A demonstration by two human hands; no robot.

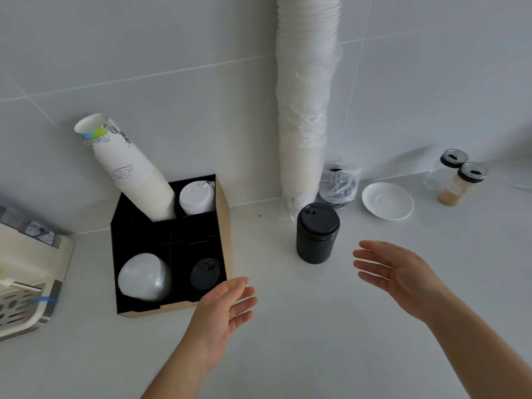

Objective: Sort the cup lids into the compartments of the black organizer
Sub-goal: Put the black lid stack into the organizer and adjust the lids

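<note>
The black organizer [184, 243] stands on the white counter at the left. Its back-left compartment holds a leaning stack of paper cups [135, 174], its back-right one white lids [196, 198], its front-left one clear dome lids [144, 277], its front-right one black lids [205, 273]. A stack of black lids [316, 233] stands on the counter to the organizer's right. My left hand [223, 312] hovers open by the organizer's front-right corner. My right hand [394, 272] is open, palm facing left, just right of the black stack. Neither hand holds anything.
A tall sleeve of white lids in plastic wrap [306, 110] leans against the tiled wall. Behind the black stack lies a plastic bag with dark lids [339, 184]. A white saucer [387, 200] and two glass shaker jars [457, 180] stand at the right. A coffee machine drip tray [20, 300] sits at the left edge.
</note>
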